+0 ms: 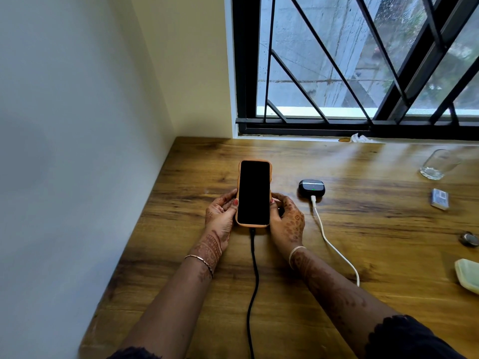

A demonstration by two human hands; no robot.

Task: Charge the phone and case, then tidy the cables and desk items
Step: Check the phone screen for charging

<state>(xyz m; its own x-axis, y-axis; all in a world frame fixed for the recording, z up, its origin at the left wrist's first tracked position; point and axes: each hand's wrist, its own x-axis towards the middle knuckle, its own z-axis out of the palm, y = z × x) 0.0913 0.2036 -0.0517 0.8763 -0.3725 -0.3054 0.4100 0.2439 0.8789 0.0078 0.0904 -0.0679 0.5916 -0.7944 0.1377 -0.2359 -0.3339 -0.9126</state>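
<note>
A phone in an orange cover, screen dark, sits upright-facing on the wooden desk. My left hand grips its left edge and my right hand grips its right edge. A black cable is plugged into the phone's near end and runs toward me off the desk. To the right lies a black earbud case with a small green light, and a white cable is plugged into its near side.
A tipped-over glass lies at the far right. Near it are a small grey box, a round metal item and a pale green dish at the right edge. A wall stands left, a barred window behind.
</note>
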